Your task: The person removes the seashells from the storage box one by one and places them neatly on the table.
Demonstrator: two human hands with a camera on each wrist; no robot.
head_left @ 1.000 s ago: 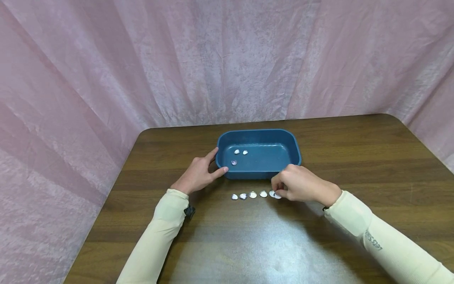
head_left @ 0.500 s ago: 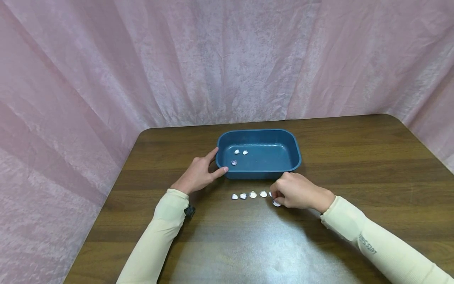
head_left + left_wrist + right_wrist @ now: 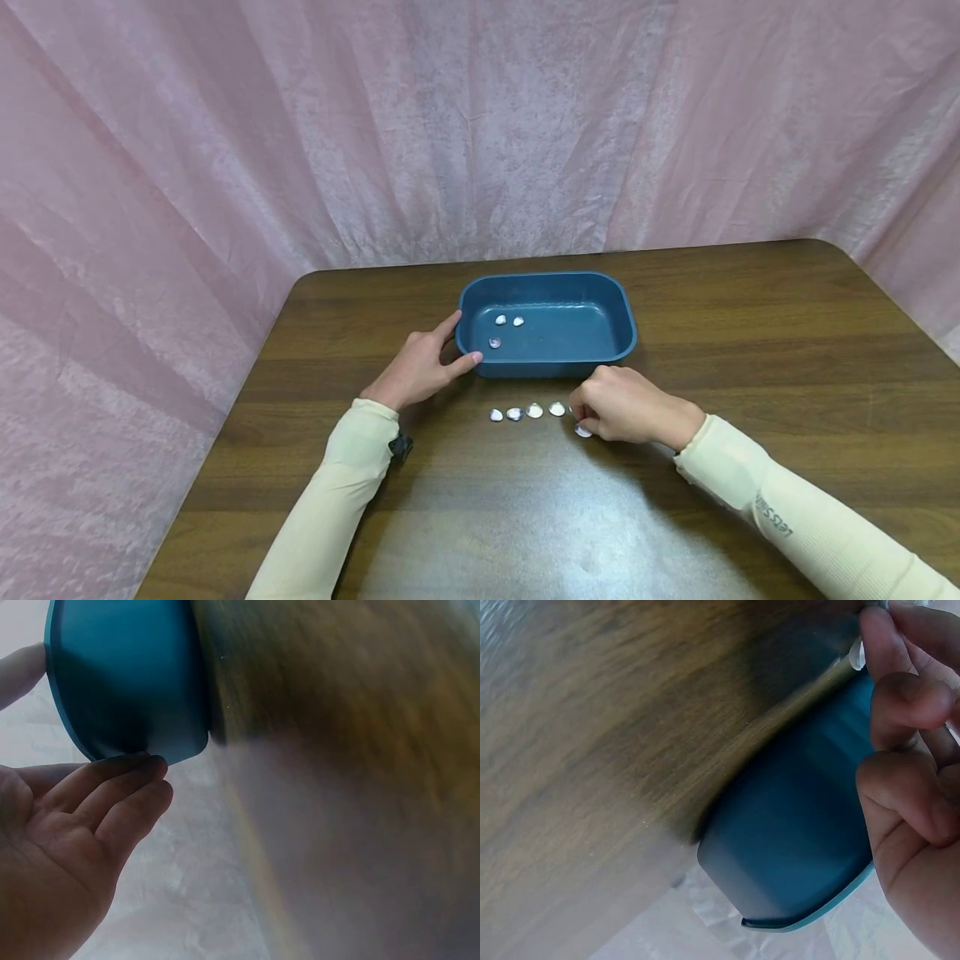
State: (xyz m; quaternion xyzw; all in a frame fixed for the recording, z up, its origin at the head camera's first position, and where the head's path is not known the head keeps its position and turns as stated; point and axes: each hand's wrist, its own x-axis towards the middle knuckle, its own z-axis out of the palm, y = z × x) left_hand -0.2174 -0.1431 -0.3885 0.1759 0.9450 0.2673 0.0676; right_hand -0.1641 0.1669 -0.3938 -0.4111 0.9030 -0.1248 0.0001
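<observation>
In the head view my right hand (image 3: 626, 406) pinches a small pale seashell (image 3: 583, 431) between thumb and fingers, close over the table, just in front of the right end of a shell row. Along that row lie several white shells (image 3: 534, 411); the rightmost is mostly hidden behind my fingers. My left hand (image 3: 416, 367) rests against the left end of a blue plastic basin (image 3: 555, 369), its thumb at the near rim corner. In the left wrist view its fingers (image 3: 127, 802) lie fairly straight along the basin's outer wall. Two white shells (image 3: 501, 320) and a purplish shell (image 3: 495, 342) sit inside the basin.
The basin stands on a brown wood-grain table (image 3: 750, 350), behind the shell row. A pink velvet curtain (image 3: 480, 133) hangs beyond the table's back edge and along its left side.
My right hand has drawn slightly toward me with the pinched shell, away from the shell beside it at the row's right end. The left hand and basin have stayed in place.
</observation>
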